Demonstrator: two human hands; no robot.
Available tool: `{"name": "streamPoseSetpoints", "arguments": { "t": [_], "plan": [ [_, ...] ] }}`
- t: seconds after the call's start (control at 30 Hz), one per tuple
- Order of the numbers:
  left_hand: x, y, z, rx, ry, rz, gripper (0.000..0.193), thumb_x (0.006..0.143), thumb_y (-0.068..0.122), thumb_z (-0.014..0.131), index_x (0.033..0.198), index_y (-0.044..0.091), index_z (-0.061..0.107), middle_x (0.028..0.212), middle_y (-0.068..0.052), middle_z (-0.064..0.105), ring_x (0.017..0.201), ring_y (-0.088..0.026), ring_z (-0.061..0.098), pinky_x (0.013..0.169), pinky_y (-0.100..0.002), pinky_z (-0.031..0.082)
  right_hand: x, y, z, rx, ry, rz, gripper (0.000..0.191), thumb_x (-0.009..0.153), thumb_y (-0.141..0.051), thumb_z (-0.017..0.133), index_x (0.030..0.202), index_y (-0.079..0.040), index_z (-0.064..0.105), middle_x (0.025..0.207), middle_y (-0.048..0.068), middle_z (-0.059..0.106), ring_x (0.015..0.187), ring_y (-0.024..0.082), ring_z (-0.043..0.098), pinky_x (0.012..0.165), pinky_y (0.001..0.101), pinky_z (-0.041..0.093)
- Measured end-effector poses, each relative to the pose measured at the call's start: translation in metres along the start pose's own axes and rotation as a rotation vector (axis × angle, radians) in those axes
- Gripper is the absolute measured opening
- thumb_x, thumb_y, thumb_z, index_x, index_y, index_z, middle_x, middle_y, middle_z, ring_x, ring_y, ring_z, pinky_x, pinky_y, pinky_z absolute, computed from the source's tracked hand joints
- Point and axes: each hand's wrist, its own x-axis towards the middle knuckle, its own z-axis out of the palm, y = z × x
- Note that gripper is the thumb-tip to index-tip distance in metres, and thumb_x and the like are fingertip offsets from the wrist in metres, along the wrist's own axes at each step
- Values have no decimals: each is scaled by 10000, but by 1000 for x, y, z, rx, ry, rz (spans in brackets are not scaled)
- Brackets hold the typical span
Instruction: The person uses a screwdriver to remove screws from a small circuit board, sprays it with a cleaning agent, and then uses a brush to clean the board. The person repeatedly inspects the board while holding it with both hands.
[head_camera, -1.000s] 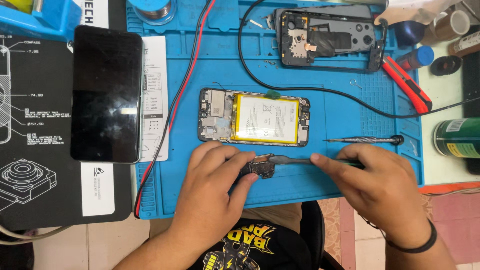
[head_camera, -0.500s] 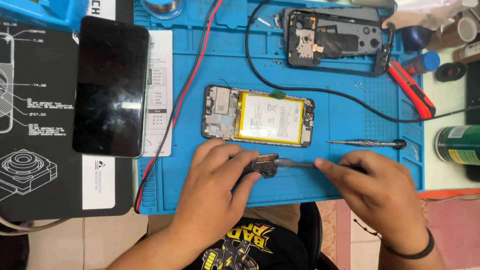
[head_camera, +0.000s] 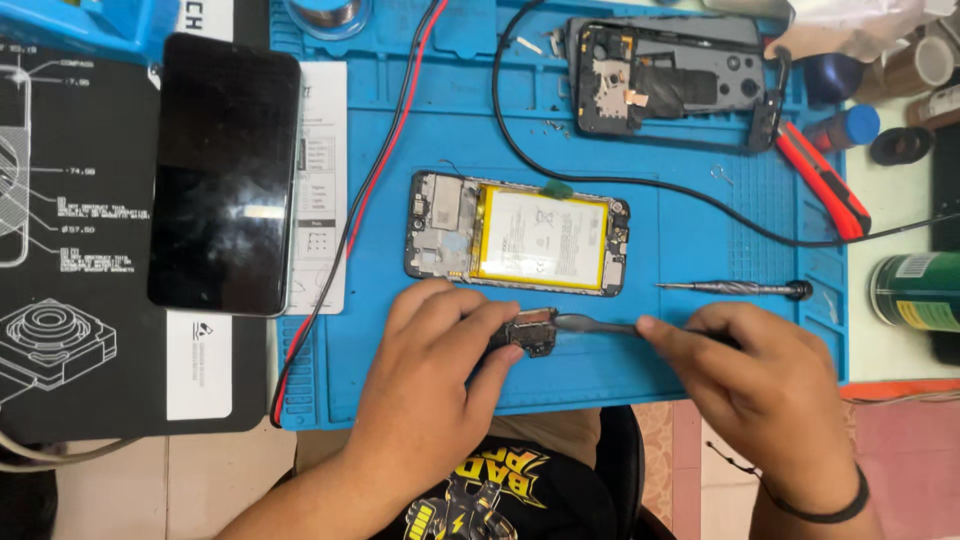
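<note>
A blue work mat (head_camera: 700, 340) covered most of the counter (head_camera: 900, 340), and a black printed mat (head_camera: 90, 250) lay at 9 o'clock. The left hand (head_camera: 430, 390) pinched a small black phone part (head_camera: 527, 332) near the middle of the blue mat. The right hand (head_camera: 760, 385) pinched a thin metal pry tool (head_camera: 590, 324), whose tip touched the part. Just above, at 12 o'clock, lay an opened phone with a yellow battery (head_camera: 520, 235). A dark phone screen (head_camera: 225, 175) lay at 10 o'clock. A green can (head_camera: 915, 292) at 3 o'clock was cut off by the edge. The part was mostly hidden by fingers, so its shape was hard to tell.
</note>
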Motion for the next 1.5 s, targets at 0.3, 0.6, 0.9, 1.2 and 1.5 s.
{"name": "streamPoseSetpoints", "arguments": {
  "t": [0.3, 0.6, 0.9, 1.2, 1.5],
  "plan": [
    [0, 1, 3, 39, 17, 22, 320, 844, 136, 781, 1140, 35, 713, 1074, -113, 661, 1122, -348, 566, 953, -436, 477, 14, -17, 12, -6, 43, -184, 341, 763, -81, 806, 1073, -224, 808, 797, 31, 650, 614, 226, 594, 522, 377, 447],
    [1, 0, 3, 33, 20, 26, 323, 838, 133, 789, 1135, 32, 715, 1091, -117, 662, 1135, -347, 568, 961, -429, 480, 9, -14, 5, -48, 73, -162, 353, 749, -100, 805, 1072, -242, 804, 826, 23, 650, 649, 211, 600, 560, 362, 468],
    [1, 1, 4, 65, 20, 23, 330, 836, 146, 799, 1135, 32, 716, 1088, -115, 673, 1136, -351, 571, 965, -433, 473, 7, -9, -1, -113, 54, -101, 212, 793, -228, 826, 995, -284, 800, 809, -16, 649, 646, 186, 608, 562, 345, 471],
    [3, 3, 3, 64, 19, 30, 330, 825, 141, 803, 1127, 38, 719, 1060, -109, 669, 1110, -348, 577, 948, -431, 476, 8, -10, -4, -56, 53, -128, 308, 764, -162, 806, 1047, -285, 807, 757, 1, 627, 604, 205, 604, 526, 363, 471],
    [2, 2, 3, 88, 25, 40, 336, 823, 145, 807, 1127, 34, 715, 1069, -114, 673, 1121, -354, 576, 962, -435, 470, 9, -9, -1, -42, 52, -122, 349, 730, -143, 799, 1049, -285, 809, 763, 1, 636, 614, 207, 619, 524, 367, 478]
  ]
}}
